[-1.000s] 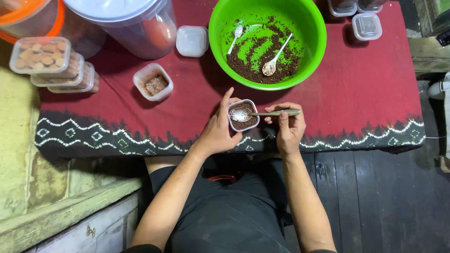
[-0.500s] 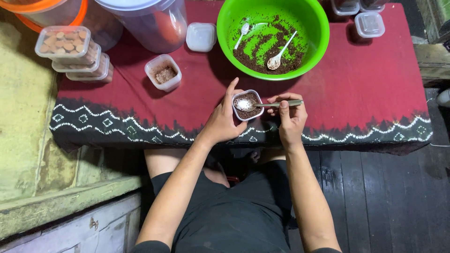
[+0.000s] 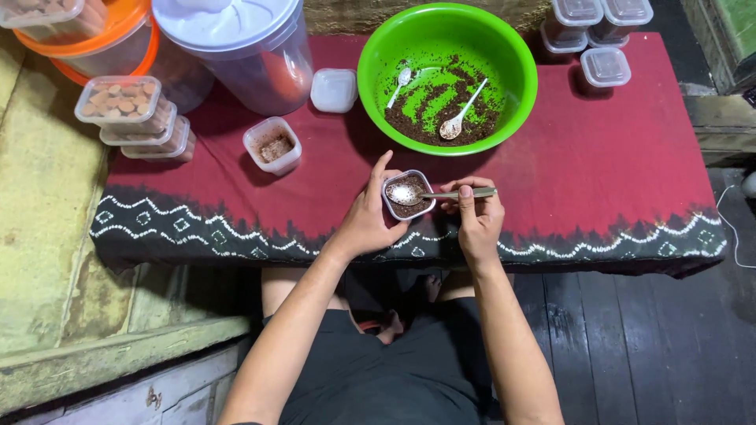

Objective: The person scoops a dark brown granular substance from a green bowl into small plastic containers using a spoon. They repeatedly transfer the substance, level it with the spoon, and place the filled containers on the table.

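spoon (image 3: 441, 194): shiny metal | bowl (image 3: 520, 86): glossy green plastic | tablecloth (image 3: 614, 157): matt red cloth | floor (image 3: 646, 346): dark wood

Stacked clear lidded tubs (image 3: 130, 110) of brown pieces, far left; empty clear tubs (image 3: 598, 24) top right (no labels, signs, screens).

Single head-worn camera, looking almost straight down from above the seated person. View faces the low table (image 3: 598, 181) with its red cloth, which fills the upper half of the frame; the person's lap and forearms rise from the bottom centre. Moderately close: both hands sit mid-frame, green bowl (image 3: 520, 71) at top centre, dark floorboards lower right, pale mat along the left edge.
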